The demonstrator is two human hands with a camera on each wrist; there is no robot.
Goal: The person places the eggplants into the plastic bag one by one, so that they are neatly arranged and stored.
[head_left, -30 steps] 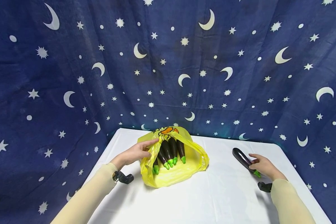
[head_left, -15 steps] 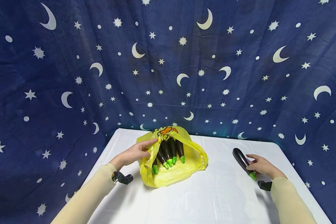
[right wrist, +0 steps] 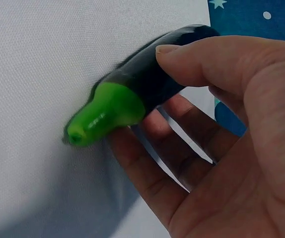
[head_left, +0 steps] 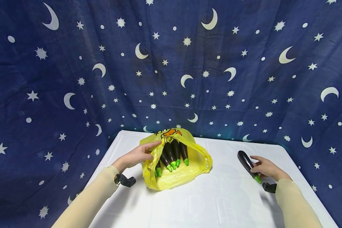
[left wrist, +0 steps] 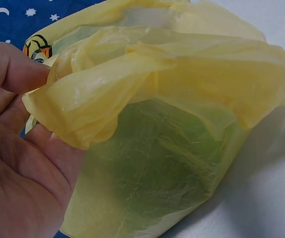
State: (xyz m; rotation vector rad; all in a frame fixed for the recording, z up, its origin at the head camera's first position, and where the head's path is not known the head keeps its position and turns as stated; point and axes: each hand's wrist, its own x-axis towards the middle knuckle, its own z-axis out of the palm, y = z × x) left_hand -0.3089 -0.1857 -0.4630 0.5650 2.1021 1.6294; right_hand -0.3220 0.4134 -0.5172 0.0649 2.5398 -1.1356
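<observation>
My left hand [head_left: 134,156] holds the gathered rim of a yellow plastic bag [head_left: 178,183] at the bag's left side. In the left wrist view, the thumb [left wrist: 18,69] presses on the crumpled plastic with fingers behind it. Several dark eggplants [head_left: 171,153] with green stem ends lie inside, stems toward the opening. Far to the right, my right hand [head_left: 268,169] grips a single eggplant [head_left: 244,160] near its stem end. The right wrist view puts the thumb on the upper side of its dark body, with fingers at the lower side; the green cap [right wrist: 107,111] points away from the palm.
A white cloth covers the table [head_left: 219,196]. A dark blue curtain [head_left: 171,63] with moons and stars stands behind and at both sides. The bag's loose handle [head_left: 208,163] bulges toward the right. Black wrist cameras [head_left: 125,181] sit on both forearms.
The right-hand eggplant's stem end has swung slightly left and toward me since one second ago, and the right hand has shifted a little left. The left hand and the bag stay in place.
</observation>
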